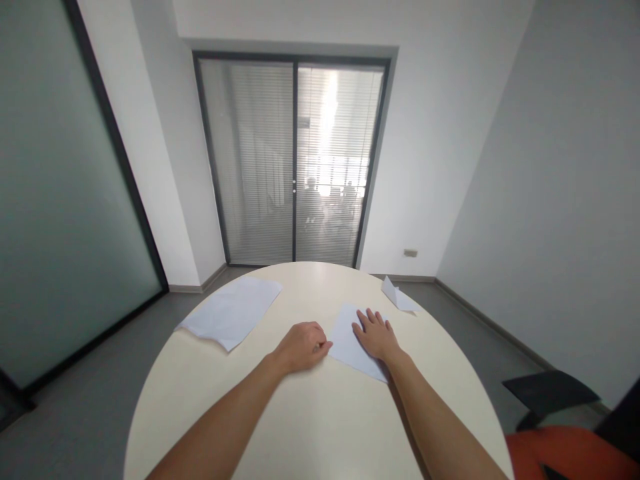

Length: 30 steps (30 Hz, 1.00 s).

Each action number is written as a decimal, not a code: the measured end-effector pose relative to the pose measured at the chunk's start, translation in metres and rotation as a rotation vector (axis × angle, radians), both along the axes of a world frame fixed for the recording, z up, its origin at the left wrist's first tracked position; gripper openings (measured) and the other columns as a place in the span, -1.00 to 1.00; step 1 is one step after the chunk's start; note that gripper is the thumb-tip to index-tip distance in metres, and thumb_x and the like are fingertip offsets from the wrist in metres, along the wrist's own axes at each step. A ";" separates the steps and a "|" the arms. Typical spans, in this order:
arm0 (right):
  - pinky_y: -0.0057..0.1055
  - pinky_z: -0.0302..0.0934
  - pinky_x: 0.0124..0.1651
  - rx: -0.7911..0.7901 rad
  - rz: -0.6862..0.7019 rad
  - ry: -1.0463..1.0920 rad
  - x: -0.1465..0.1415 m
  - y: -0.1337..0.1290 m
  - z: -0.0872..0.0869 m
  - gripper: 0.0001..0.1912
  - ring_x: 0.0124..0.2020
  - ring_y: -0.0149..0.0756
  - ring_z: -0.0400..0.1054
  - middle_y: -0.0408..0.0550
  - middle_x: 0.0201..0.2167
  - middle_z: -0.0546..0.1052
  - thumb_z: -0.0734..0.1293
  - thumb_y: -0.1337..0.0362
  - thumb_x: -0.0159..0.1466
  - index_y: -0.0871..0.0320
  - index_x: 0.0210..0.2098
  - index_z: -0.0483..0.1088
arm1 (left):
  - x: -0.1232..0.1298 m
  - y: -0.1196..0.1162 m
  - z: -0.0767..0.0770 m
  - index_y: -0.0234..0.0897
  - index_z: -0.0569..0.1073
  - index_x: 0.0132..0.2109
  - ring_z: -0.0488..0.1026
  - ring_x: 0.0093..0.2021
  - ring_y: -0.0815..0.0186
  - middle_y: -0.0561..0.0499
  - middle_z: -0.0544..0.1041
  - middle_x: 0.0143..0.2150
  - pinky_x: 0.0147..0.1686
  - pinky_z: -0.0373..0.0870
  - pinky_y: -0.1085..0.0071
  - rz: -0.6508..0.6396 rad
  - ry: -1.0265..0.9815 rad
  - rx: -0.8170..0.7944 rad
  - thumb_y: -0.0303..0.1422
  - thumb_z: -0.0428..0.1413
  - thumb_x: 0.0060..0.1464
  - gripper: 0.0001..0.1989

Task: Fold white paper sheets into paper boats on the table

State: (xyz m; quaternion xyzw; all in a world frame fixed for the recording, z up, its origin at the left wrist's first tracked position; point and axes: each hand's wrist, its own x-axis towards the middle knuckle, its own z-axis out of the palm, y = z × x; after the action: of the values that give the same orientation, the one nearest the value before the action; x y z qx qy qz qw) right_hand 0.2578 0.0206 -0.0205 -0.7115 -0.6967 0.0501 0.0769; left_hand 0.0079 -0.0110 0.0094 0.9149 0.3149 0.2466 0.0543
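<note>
You're in an office, small meeting-room type. Main clue: the round, pale table (310, 433) with white paper sheets (345, 340) on it. Past the table's far edge you get a dark-framed glass partition (210, 147) with slatted blinds (250, 220) — dim shapes beyond, too blurred to name. Left of the table, a frosted glass panel (60, 200), also dark-framed. Right of the table, a chair (565, 447), orange-red seat, black armrest (550, 393) — office seating. Plain white walls (445, 120) and grey floor (85, 407) around the table.
</note>
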 end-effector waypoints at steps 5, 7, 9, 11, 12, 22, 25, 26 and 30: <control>0.11 -0.30 0.38 -0.006 0.146 0.041 -0.006 -0.006 0.005 -0.32 0.45 0.11 -0.24 0.09 0.45 -0.04 0.03 -0.04 0.40 0.15 0.41 0.02 | -0.005 0.006 -0.009 -0.21 0.44 0.17 0.23 0.33 0.15 -0.09 0.38 0.28 0.30 0.16 0.15 -0.043 0.005 -0.041 -0.23 0.04 0.25 -0.61; 0.07 -0.32 0.40 -0.020 0.266 0.087 -0.009 -0.009 0.008 -0.32 0.45 0.05 -0.26 0.05 0.45 -0.04 0.05 -0.06 0.40 0.12 0.41 0.03 | -0.007 0.006 -0.012 -0.16 0.34 0.27 0.07 0.41 0.10 -0.09 0.22 0.39 0.34 0.04 0.03 -0.037 0.068 -0.089 -0.21 0.07 0.21 -0.50; 0.04 -0.33 0.41 -0.033 0.379 0.127 -0.012 -0.012 0.011 -0.31 0.46 -0.01 -0.26 0.03 0.45 -0.04 0.05 -0.08 0.39 0.09 0.41 0.03 | -0.008 0.006 -0.014 -0.12 0.27 0.32 0.01 0.43 0.08 -0.08 0.15 0.42 0.35 -0.02 -0.03 -0.038 0.110 -0.134 -0.23 0.08 0.19 -0.44; 0.02 -0.34 0.41 -0.039 0.460 0.151 -0.014 -0.013 0.013 -0.31 0.46 -0.04 -0.26 0.02 0.44 -0.03 0.05 -0.11 0.39 0.07 0.41 0.03 | -0.009 0.005 -0.013 -0.09 0.23 0.34 0.01 0.43 0.09 -0.08 0.12 0.43 0.35 -0.04 -0.04 -0.056 0.127 -0.168 -0.23 0.07 0.19 -0.42; 0.02 -0.34 0.41 -0.039 0.484 0.157 -0.015 -0.014 0.013 -0.30 0.46 -0.05 -0.25 0.02 0.44 -0.02 0.05 -0.12 0.39 0.06 0.40 0.04 | -0.009 0.004 -0.013 -0.08 0.22 0.35 0.03 0.42 0.10 -0.09 0.13 0.43 0.35 -0.04 -0.04 -0.063 0.131 -0.180 -0.22 0.08 0.19 -0.41; 0.23 -0.28 0.35 -0.010 0.113 0.030 0.001 -0.005 0.006 -0.38 0.44 0.14 -0.24 0.02 0.45 -0.02 0.01 -0.04 0.43 0.04 0.40 0.06 | -0.007 -0.002 -0.006 -0.13 0.35 0.26 0.17 0.36 0.06 -0.13 0.24 0.38 0.32 0.03 -0.04 -0.005 0.151 -0.171 -0.15 0.08 0.18 -0.48; 0.20 -0.26 0.35 0.096 0.081 -0.027 0.000 -0.005 0.009 -0.46 0.43 0.14 -0.20 0.09 0.42 0.05 0.07 0.11 0.43 0.10 0.34 0.18 | -0.007 0.000 -0.010 -0.10 0.33 0.26 0.17 0.36 0.06 -0.11 0.25 0.37 0.32 0.02 -0.05 0.052 0.164 -0.147 -0.12 0.04 0.21 -0.50; 0.16 -0.26 0.36 0.135 0.108 -0.027 -0.002 -0.005 0.010 -0.48 0.43 0.11 -0.19 0.09 0.42 0.07 0.08 0.15 0.42 0.12 0.31 0.22 | -0.007 0.001 -0.012 -0.10 0.33 0.27 0.17 0.36 0.06 -0.12 0.25 0.37 0.31 0.02 -0.05 0.086 0.166 -0.136 -0.11 0.02 0.23 -0.50; 0.04 -0.19 0.39 0.154 0.386 0.106 -0.016 -0.012 0.018 -0.49 0.43 -0.01 -0.13 0.05 0.40 0.13 0.08 0.09 0.43 0.11 0.28 0.28 | -0.010 0.010 -0.022 -0.17 0.36 0.24 0.20 0.33 0.02 -0.16 0.30 0.34 0.29 0.04 -0.03 0.283 0.146 -0.088 -0.09 -0.03 0.26 -0.51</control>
State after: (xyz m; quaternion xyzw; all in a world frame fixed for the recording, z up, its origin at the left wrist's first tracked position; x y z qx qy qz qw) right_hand 0.2420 0.0085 -0.0021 -0.5531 -0.8169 0.0479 0.1563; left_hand -0.0022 -0.0012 -0.0125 0.8736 0.4543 0.1704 0.0361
